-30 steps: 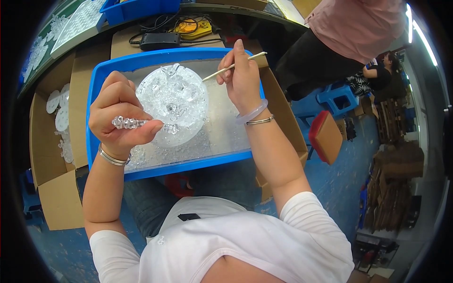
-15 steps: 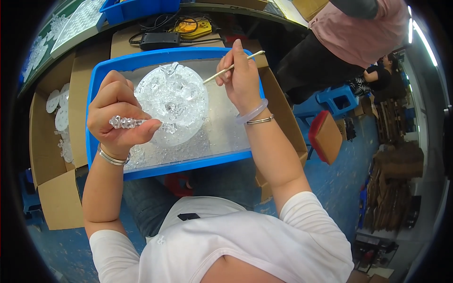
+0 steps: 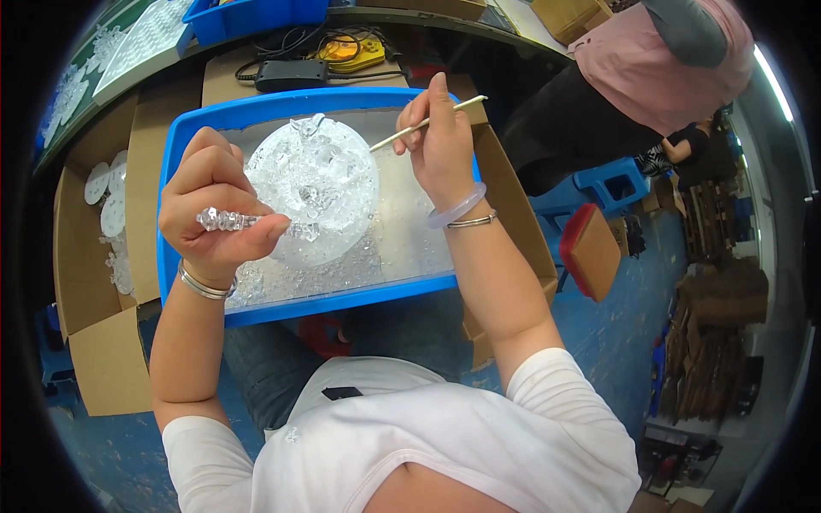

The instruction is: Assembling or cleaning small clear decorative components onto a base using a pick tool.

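Observation:
My left hand (image 3: 209, 201) is closed around a clear ridged stick of stacked beads (image 3: 224, 220), which runs out past the thumb over the tray. Between the fingers of my right hand (image 3: 443, 141) is a thin pale wooden stick (image 3: 409, 132), its lower tip at the right rim of a round, frosted clear disc (image 3: 342, 244). Several clear crystal-like pieces sit on the disc. Under it, a blue-rimmed tray (image 3: 342, 305) holds many small clear beads (image 3: 338, 274), loose on its pale floor.
Cardboard boxes (image 3: 111, 359) flank the tray; the left one holds white discs (image 3: 113, 214). Behind lie a black power adapter (image 3: 291, 75), a yellow device (image 3: 359, 56) and a blue bin (image 3: 248, 17). At the right are a person in pink (image 3: 658, 64) and a blue stool (image 3: 616, 184).
My right hand has shifted very slightly to the right with the stick. The person in pink has moved a little to the right. My left hand looks unmoved.

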Demonstrator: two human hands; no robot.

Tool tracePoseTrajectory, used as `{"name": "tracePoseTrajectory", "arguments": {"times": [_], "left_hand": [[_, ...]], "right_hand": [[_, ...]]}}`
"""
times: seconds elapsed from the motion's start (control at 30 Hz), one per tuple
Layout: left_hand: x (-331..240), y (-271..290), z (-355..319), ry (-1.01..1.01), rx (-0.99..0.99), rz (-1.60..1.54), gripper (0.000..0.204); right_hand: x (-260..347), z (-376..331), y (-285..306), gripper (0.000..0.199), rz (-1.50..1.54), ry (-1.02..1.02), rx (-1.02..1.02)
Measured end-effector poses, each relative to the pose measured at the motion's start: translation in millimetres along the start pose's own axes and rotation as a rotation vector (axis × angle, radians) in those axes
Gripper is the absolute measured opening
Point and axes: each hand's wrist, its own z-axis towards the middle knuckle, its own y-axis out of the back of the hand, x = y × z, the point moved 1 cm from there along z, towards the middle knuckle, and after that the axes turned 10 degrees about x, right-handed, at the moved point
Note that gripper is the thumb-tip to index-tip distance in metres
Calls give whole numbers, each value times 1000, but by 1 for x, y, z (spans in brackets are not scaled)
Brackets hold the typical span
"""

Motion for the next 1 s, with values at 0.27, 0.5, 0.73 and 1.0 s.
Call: {"name": "tracePoseTrajectory", "arguments": {"times": [0.27,0.5,0.73,1.0], "left_hand": [[1,-1,0,-27,16,-17,25],[2,0,-1,-6,8,-62,23],[-1,1,-1,9,-6,-29,24],[-1,1,1,0,-34,31,25]], "right_hand": [[-2,0,0,46,-85,17,-28],[0,1,3,46,-43,53,-133],[1,-1,-1,46,-44,26,-2],[1,-1,-3,49,-114,24,33]]}}
